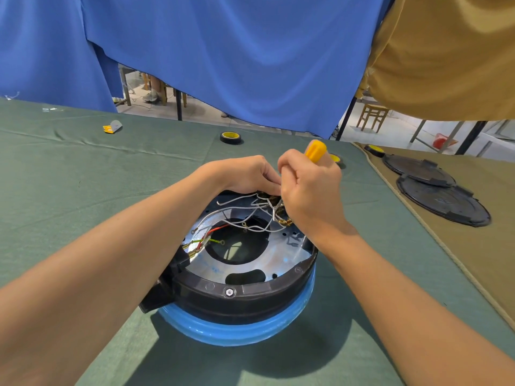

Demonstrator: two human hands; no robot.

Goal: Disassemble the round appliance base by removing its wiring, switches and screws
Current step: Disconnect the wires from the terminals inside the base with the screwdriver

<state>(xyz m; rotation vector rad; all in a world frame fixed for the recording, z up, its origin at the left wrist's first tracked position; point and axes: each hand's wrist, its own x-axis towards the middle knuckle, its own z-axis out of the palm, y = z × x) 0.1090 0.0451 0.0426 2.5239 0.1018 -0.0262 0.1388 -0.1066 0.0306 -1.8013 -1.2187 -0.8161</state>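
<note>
The round appliance base lies upside down on the green table cloth, with a black rim, a blue body and a bare metal plate inside. White, red and yellow-green wires sprawl across its far side. My right hand grips a screwdriver with a yellow handle, its tip down among the wires at the far rim. My left hand rests at the far rim with its fingertips curled onto the wire bundle beside the tip. A hex screw sits in the near rim.
Two black round covers lie on the tan cloth at the right. A black and yellow tape roll stands behind my hands, another tape roll farther right. A small yellow and grey item lies at the far left. Blue curtains hang behind the table.
</note>
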